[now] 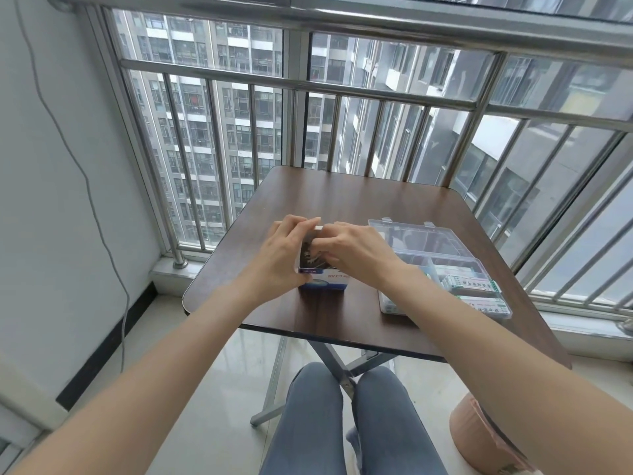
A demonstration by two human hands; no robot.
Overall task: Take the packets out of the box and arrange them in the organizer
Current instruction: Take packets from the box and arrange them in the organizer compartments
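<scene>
A small blue and white box [323, 281] stands on the brown table [342, 197], near its front edge. My left hand [282, 250] grips the box's left side and top, thumb near the lower front corner. My right hand [352, 250] curls its fingers into the box's open top, where dark contents [308, 257] show; what the fingers pinch is hidden. To the right lies the clear plastic organizer [428, 234], lid open, with green and white packets [471, 286] in its near compartments.
The table stands against a metal window railing [308, 87] with glass behind it. A white wall with a hanging grey cable [85, 186] is on the left. A pink stool [479, 437] sits on the floor at lower right. My knees are under the table's front edge.
</scene>
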